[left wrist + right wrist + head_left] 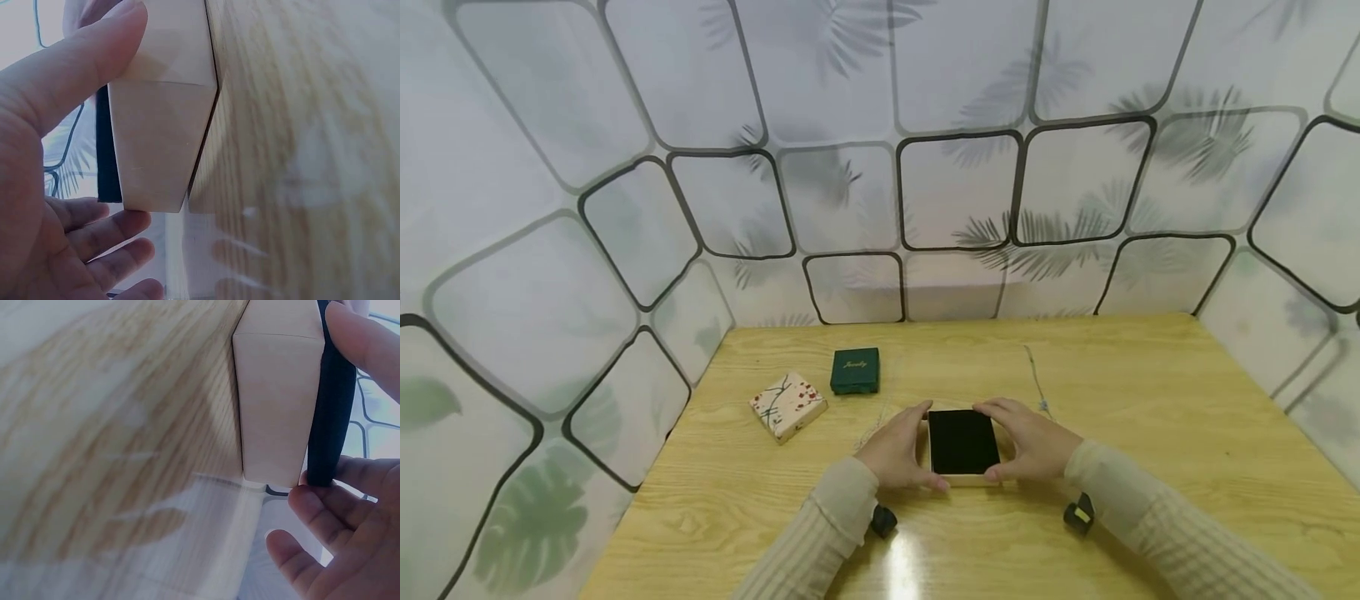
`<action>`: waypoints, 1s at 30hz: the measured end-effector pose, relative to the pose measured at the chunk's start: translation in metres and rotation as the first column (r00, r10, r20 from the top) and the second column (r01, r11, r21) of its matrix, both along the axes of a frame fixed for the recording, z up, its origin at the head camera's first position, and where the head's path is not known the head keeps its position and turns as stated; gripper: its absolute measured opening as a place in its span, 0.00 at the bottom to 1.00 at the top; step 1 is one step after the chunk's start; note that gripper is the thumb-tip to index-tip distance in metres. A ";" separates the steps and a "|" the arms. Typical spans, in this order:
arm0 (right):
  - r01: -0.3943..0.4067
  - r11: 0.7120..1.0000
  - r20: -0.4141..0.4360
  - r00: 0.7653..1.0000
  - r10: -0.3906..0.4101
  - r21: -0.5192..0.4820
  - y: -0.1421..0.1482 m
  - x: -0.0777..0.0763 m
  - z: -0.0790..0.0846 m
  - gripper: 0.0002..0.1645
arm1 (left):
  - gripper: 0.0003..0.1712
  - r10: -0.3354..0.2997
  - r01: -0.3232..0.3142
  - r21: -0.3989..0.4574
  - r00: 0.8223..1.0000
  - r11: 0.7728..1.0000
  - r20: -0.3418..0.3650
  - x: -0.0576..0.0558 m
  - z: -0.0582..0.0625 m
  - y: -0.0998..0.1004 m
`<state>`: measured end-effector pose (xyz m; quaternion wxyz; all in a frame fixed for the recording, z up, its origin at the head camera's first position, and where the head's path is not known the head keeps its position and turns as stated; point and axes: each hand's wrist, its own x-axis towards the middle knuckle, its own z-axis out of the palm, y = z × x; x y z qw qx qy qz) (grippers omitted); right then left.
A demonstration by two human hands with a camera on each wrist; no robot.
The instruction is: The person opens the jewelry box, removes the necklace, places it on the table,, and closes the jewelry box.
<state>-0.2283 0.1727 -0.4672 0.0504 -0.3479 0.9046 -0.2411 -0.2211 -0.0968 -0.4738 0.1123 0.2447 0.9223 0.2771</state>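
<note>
A small cream box (967, 481) sits on the table with a black pad (964, 442) on its open top. The pad stands a little proud of the rim, more so on the right side. My left hand (898, 450) holds the box from the left, thumb across the near face (169, 37) and a fingertip at the far edge. From the right, my right hand (1033, 442) grips the pad (333, 419) between the thumb at the near corner and fingers at the far end. Inside the box is hidden.
Behind and to the left lie a dark green jewelry box (855, 372) and a cream box with a red-blossom branch print (787, 407). A thin cord with a blue bead (1042, 404) lies beyond my right hand. A pale chain (871, 432) lies beside the left hand. Patterned curtains (850, 208) surround the table.
</note>
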 end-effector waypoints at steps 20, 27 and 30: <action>-0.001 1.000 0.026 1.000 0.000 0.011 -0.001 -0.001 0.003 0.63 | 0.67 -0.008 0.008 -0.011 0.999 1.000 -0.035 0.001 0.004 0.000; 0.008 1.000 0.044 0.999 -0.010 0.023 -0.001 -0.002 0.003 0.64 | 0.66 -0.011 0.011 -0.017 0.999 1.000 -0.037 0.001 0.004 0.000; 0.008 1.000 0.047 0.999 -0.009 0.019 0.000 -0.002 0.004 0.64 | 0.66 -0.011 0.010 -0.020 0.999 1.000 -0.034 0.001 0.004 0.000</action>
